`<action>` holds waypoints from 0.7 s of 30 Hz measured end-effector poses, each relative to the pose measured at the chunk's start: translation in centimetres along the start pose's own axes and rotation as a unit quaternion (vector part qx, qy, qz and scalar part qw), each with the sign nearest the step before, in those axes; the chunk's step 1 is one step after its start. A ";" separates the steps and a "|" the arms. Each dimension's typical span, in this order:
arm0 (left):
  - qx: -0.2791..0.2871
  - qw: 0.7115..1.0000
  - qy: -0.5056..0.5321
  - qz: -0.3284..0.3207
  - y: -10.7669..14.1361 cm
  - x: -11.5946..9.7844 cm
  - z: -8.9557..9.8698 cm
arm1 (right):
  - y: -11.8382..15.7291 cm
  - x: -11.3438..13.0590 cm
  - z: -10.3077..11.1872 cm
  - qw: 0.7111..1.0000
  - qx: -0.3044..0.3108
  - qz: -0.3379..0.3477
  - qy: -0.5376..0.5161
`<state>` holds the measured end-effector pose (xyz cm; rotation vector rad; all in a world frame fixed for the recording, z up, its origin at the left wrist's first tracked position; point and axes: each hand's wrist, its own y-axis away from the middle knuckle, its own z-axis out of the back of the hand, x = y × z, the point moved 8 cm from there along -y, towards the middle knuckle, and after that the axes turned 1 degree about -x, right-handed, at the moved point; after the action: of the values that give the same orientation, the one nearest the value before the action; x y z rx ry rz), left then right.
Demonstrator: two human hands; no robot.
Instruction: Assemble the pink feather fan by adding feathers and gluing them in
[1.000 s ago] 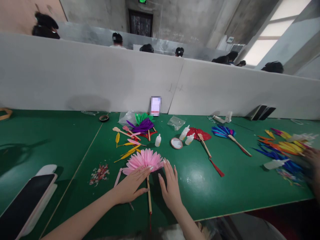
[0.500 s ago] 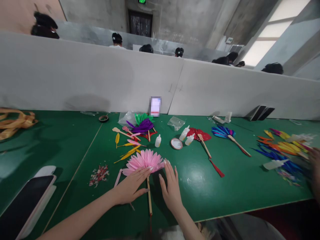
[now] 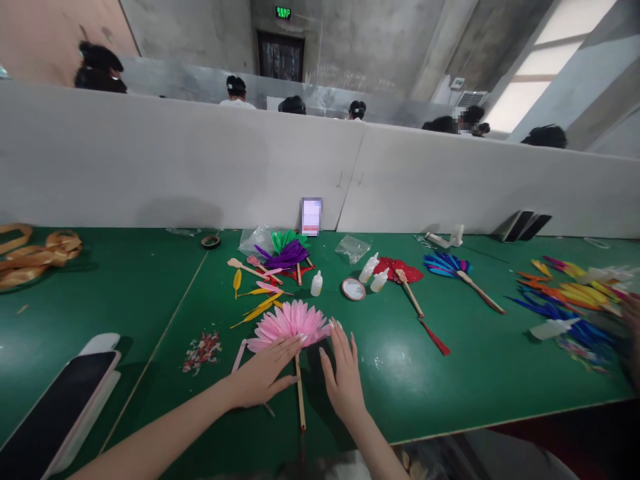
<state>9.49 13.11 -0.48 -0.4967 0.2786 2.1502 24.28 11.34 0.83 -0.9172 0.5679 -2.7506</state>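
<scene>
Left hand (image 3: 270, 370) lies flat over the lower petals of a pink fan (image 3: 290, 321), which sits toward the near edge of the green table (image 3: 430, 387). Beyond the fan, toward the far edge, lie yellow feathers (image 3: 257, 313), a white bottle (image 3: 317, 285) and a purple fan (image 3: 287, 255); a pale partition (image 3: 200, 160) closes off that edge. To the right come a round dish-like piece (image 3: 353, 289), two more bottles, a red fan (image 3: 407, 269) and a blue fan (image 3: 447, 265), then loose feathers by another person's blurred hand. Red and white scraps (image 3: 202, 351) lie to the left, with a dark-screened device (image 3: 60, 413) at the near left corner. A pink strip (image 3: 239, 355) lies just beside the left forearm.

The pink fan's petals spread toward the far edge; its long axis runs down the handle (image 3: 300, 393) to the near edge, tassel end nearest. Left fingers are together, thumb apart, pointing right near the handle. Right hand (image 3: 343, 373) is flat and slightly spread, thumb apart, fingertips at the petals' right side, pinching nothing.
</scene>
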 end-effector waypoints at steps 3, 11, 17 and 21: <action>0.004 1.000 -0.008 0.005 0.0 0.0 0.2 | 0.0 0.0 0.3 1.000 -0.014 -0.003 -0.004; 0.019 0.999 -0.024 -0.013 -0.1 -1.1 1.7 | 0.2 -0.4 0.8 0.998 -0.053 -0.007 -0.017; 0.036 0.999 -0.028 -0.020 -0.3 -1.5 2.4 | 0.1 -0.6 0.7 0.998 -0.054 -0.011 -0.022; 0.058 0.998 -0.013 -0.036 -0.2 -1.4 2.0 | 0.1 -0.7 0.6 0.999 -0.047 -0.019 -0.022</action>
<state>9.93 12.96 1.97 -0.4061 0.3626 2.0562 25.16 11.30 0.83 -1.0154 0.6829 -2.7505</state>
